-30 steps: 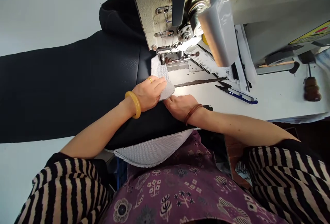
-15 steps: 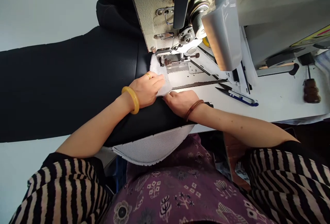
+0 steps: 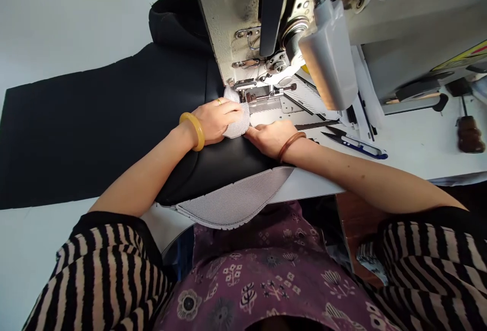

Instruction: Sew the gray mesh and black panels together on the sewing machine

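Note:
Black leather-like upholstery fabric (image 3: 114, 128) with a light grey woven backing lies under the head of a sewing machine (image 3: 232, 21). My left hand (image 3: 215, 120) is on a turned-up grey flap (image 3: 239, 123) of it, fingers on top and closed against the cloth, beside the presser foot (image 3: 243, 96). At the flap's right corner, my right hand (image 3: 272, 137) pinches the fabric edge; its fingertips are partly hidden. Nearer me, a curved piece of grey backing (image 3: 236, 201) hangs over the table edge.
To the right, thread snips (image 3: 355, 144) with blue handles lie on the white table (image 3: 414, 153). A brown-handled tool (image 3: 470, 133) is farther right. White and black strips (image 3: 365, 97) lie behind the lamp (image 3: 331, 57), which hangs close above the needle area.
Both hands have moved forward toward the machine, carrying the fabric with them. The hanging grey edge has drawn up toward the table, and the view has shifted slightly.

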### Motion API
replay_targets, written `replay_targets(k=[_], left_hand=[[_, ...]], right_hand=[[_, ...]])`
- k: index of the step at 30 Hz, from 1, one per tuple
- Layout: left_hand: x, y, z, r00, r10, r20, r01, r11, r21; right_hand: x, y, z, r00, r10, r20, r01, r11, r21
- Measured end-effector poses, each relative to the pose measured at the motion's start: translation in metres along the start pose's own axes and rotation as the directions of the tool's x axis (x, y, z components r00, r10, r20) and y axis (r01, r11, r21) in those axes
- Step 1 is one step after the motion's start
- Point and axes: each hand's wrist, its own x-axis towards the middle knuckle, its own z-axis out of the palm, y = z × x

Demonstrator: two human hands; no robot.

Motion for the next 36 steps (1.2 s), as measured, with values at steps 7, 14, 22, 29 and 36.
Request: replay_targets(k=[7, 14, 22, 29, 36], left_hand=[[0.005, -0.008, -0.006, 0.997, 0.035, 0.075, -0.040, 0.997, 0.066], [0.007, 0.017, -0.019, 0.984, -0.120, 0.130, 0.102, 0.986, 0.135], [-0.004, 0.041, -0.017, 0.995, -0.065, 0.077, 0.046, 0.974, 0.221], [-0.001, 0.031, -0.018, 0.998, -0.010, 0.068, -0.009, 0.962, 0.273], [0.008, 0.018, -0.019, 0.988, -0.088, 0.125, 0.056, 0.969, 0.242]], right_hand=[[0.005, 0.005, -0.001, 0.999, 0.013, -0.039, -0.014, 1.000, -0.026], [-0.002, 0.013, -0.004, 0.998, -0.008, -0.063, 0.003, 0.997, -0.078], [-0.019, 0.014, 0.008, 0.998, -0.005, -0.059, -0.004, 0.990, -0.140], [-0.013, 0.015, 0.007, 0.995, -0.014, -0.094, 0.001, 0.990, -0.138], [0.002, 0.025, 0.005, 0.984, 0.021, -0.177, -0.044, 0.991, -0.128]])
